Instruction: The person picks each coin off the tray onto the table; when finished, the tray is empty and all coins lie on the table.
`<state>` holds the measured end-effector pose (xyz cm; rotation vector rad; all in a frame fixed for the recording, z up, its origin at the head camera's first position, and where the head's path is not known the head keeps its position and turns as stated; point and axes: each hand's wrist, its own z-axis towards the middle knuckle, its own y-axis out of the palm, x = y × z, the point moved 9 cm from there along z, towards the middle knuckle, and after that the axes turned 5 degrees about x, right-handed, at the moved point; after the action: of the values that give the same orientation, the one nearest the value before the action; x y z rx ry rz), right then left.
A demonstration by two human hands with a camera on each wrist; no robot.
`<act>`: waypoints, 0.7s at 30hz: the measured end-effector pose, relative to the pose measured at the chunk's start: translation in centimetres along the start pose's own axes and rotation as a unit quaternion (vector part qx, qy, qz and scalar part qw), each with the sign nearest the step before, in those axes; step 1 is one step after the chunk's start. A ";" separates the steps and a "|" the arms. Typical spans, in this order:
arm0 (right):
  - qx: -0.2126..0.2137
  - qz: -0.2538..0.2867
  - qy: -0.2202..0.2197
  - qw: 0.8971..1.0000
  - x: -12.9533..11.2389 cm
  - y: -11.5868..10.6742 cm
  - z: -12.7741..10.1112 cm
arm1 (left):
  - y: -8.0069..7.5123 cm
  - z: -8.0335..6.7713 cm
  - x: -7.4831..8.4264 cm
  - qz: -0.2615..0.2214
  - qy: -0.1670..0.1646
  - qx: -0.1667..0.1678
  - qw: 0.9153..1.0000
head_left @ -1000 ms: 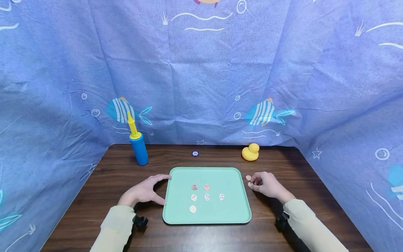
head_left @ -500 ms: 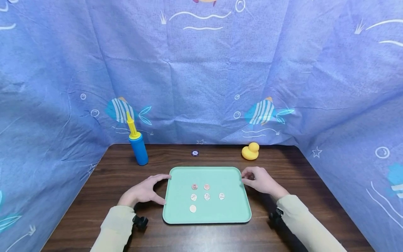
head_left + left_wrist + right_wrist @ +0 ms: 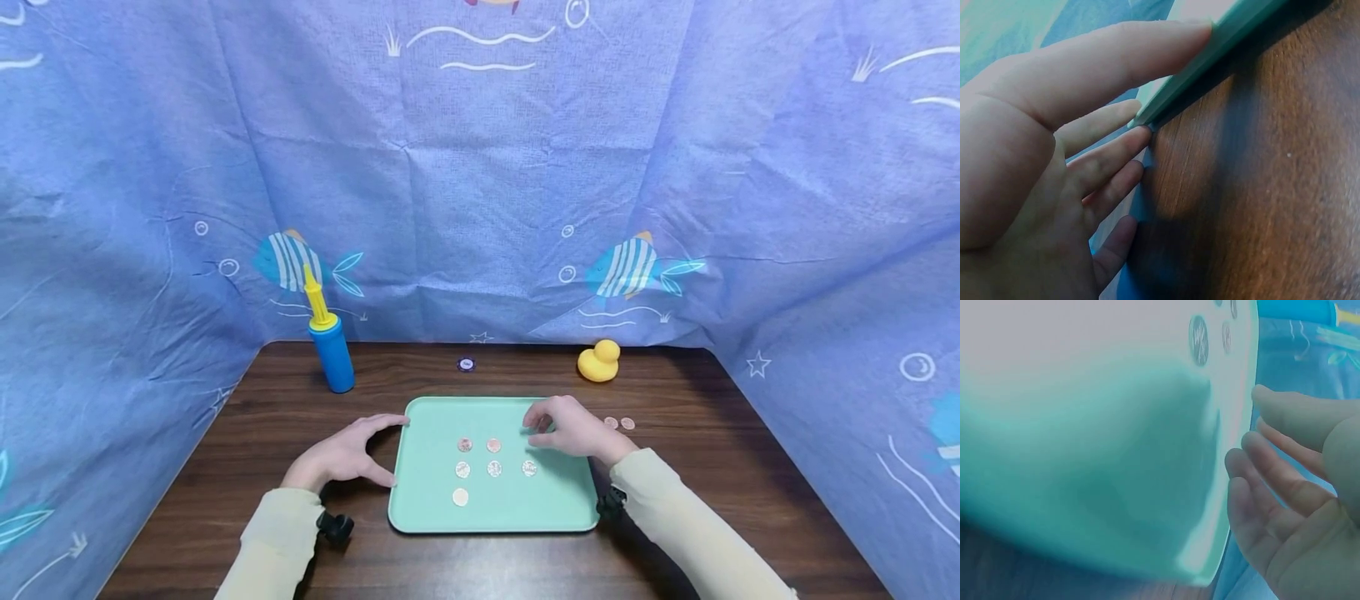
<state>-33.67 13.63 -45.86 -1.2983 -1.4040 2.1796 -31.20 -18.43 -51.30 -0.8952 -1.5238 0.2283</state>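
Observation:
At the left rim of the pale green tray (image 3: 558, 508), my left hand (image 3: 341, 454) rests with thumb and fingers spread. In the left wrist view its thumb touches the tray edge (image 3: 1235, 37). My right hand (image 3: 570, 429) is over the tray's upper right part, thumb and fingers bent toward each other. Whether a coin is between its fingertips cannot be made out in either view. Several coins lie flat on the tray: a dark copper coin (image 3: 465, 445), a lighter copper one (image 3: 492, 446), silver coins (image 3: 494, 468) in a row, and a pale coin (image 3: 460, 497).
Two copper coins (image 3: 619, 423) lie on the wooden table (image 3: 360, 558) right of the tray. Behind stand a blue and yellow hand pump (image 3: 332, 354) and a yellow rubber duck (image 3: 598, 362); a dark poker chip (image 3: 466, 364) lies between. A blue curtain (image 3: 480, 192) surrounds the table.
My right hand has moved left from the coins beside the tray to above its upper right area. Two coins on the table are uncovered. The left hand has stayed put.

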 end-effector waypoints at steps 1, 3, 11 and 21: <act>-0.005 -0.001 0.000 1.000 -0.3 0.3 0.3 | 0.0 0.0 0.0 -0.001 0.000 0.000 1.000; -0.014 -0.007 -0.001 1.000 -0.7 0.8 0.8 | 0.0 0.0 0.0 -0.001 -0.001 0.001 1.000; -0.060 -0.022 -0.009 0.998 -1.9 3.3 2.1 | 0.1 0.0 0.2 -0.001 -0.003 0.001 1.000; -0.077 -0.064 -0.021 0.995 -3.5 4.8 3.4 | 0.0 -0.1 0.1 -0.004 -0.006 0.000 1.000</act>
<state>-33.09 6.97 -47.45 -1.1816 -1.6524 2.0608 -31.11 -18.39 -51.16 -0.8902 -1.5374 0.2277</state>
